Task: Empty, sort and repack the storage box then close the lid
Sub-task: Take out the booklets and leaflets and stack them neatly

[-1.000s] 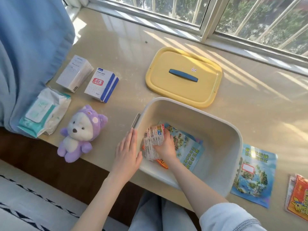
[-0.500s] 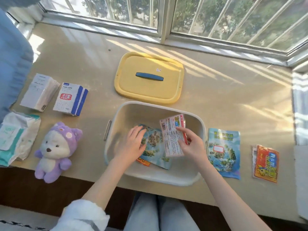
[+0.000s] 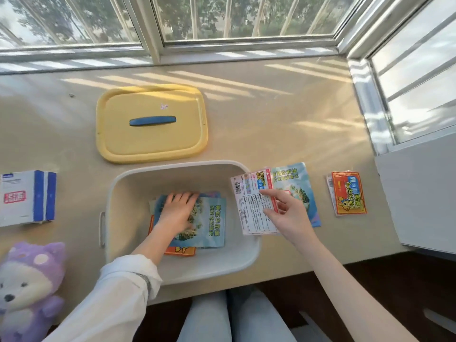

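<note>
The white storage box (image 3: 123, 188) stands open at the front edge of the sill. Inside it my left hand (image 3: 179, 212) lies flat on a blue picture booklet (image 3: 212, 223), which covers an orange packet (image 3: 181, 251). Over the box's right rim my right hand (image 3: 287, 214) pinches a white and red printed packet (image 3: 254, 211) between thumb and fingers. The yellow lid (image 3: 150, 141) with its blue handle lies flat behind the box.
To the right of the box lie a second blue booklet (image 3: 296, 183) and an orange packet (image 3: 348, 193). At the left are a blue and white carton (image 3: 27, 196) and a purple plush toy (image 3: 27, 287). Window frames border the far and right sides.
My right hand has carried the white and red packet out of the box to its right rim. My left hand has settled flat on the booklet in the box. The camera has swung right.
</note>
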